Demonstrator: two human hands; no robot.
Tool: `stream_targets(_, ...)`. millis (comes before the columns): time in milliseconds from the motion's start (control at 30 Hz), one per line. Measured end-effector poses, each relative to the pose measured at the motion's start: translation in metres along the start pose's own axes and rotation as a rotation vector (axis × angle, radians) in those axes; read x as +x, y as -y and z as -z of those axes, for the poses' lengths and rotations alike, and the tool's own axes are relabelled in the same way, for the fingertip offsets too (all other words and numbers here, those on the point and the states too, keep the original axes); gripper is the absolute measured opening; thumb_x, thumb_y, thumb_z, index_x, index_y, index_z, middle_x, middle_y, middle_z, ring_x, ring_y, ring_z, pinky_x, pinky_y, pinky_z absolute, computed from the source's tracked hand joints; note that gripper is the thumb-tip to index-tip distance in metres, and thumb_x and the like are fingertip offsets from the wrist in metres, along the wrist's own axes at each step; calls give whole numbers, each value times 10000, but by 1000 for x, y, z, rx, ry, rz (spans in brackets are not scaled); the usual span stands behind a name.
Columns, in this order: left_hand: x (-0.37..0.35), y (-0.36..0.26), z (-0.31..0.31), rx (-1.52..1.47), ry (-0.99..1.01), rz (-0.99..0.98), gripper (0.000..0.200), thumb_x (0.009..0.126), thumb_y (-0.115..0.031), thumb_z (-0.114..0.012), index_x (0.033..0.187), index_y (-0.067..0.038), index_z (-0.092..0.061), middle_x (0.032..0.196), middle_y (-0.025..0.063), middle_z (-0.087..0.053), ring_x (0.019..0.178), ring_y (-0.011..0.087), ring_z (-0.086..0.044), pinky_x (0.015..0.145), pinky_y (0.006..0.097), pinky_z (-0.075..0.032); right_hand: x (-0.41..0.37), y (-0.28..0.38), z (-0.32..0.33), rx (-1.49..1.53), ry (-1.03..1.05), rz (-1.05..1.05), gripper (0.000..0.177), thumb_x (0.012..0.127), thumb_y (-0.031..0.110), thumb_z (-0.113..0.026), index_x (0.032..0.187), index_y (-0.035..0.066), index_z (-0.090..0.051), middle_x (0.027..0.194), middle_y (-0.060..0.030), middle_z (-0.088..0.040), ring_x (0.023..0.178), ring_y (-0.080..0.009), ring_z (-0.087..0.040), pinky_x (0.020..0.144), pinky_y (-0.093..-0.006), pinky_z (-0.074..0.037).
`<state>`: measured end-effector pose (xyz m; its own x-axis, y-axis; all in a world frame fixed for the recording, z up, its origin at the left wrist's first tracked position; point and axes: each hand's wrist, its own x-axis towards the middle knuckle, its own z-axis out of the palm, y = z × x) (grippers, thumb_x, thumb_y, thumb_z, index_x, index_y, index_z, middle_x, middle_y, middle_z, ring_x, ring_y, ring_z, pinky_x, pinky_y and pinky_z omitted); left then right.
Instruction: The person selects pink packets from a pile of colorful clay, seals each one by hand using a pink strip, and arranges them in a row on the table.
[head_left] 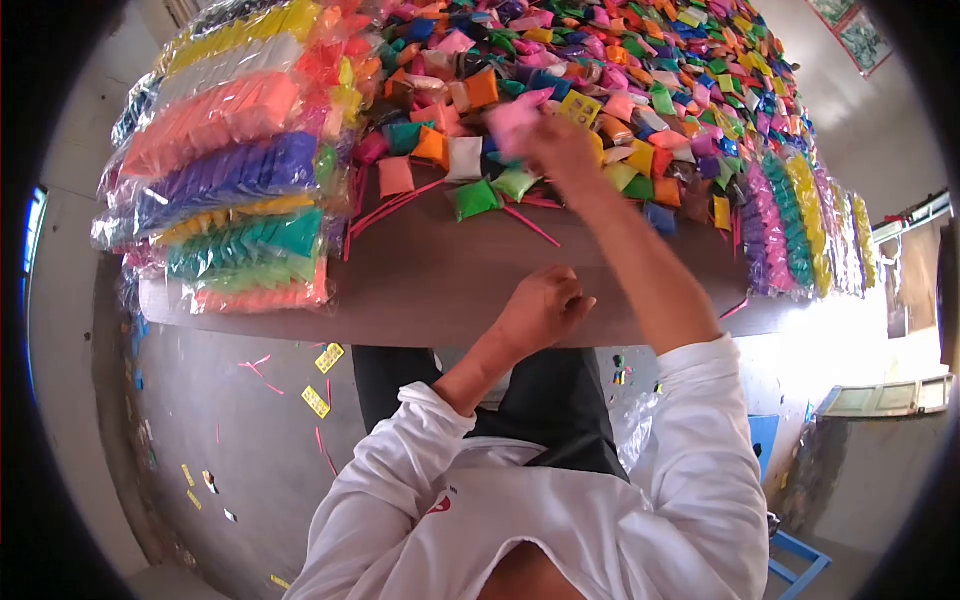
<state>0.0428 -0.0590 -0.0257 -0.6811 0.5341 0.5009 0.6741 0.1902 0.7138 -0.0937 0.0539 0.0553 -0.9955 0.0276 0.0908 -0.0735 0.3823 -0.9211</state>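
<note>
My right hand (564,150) reaches over the front of a large heap of small colored packets (640,75). Its fingers are closed on a pink packet (514,124), both slightly blurred by motion. Close to the table's near edge, my left hand (545,308) is curled into a loose fist above the brown table (420,290). What it holds, if anything, is hidden. Between the hands and the heap lie a green packet (478,200), a light green packet (516,182) and a white packet (465,159). Pink strips (533,226) lie around them.
At the left, clear bags of packets sorted by color (230,170) are stacked high. More filled bags (810,225) stand at the table's right end. Yellow cards (316,402) and pink strips litter the floor. A blue stool (800,565) is at lower right.
</note>
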Motion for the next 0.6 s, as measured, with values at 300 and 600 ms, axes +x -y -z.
stream_targets(300,9,-14,10,-16,54,71,209,784,-155,-699,691,-25,-565,747,124,-570,731,340,-584,654,426,-488,67,-60,221,-97,-732,-158,206,814,154,-652,957,10,-686,832,-78,-675,702,-158,-646,612,-270,-530)
stream_targets(600,15,-17,10,-34,54,122,206,764,-111,-723,713,-39,-537,754,111,-569,708,317,-575,594,395,-479,127,-86,192,-638,-620,124,247,801,177,-570,984,108,-721,960,-144,-698,940,-332,-651,851,-414,-501)
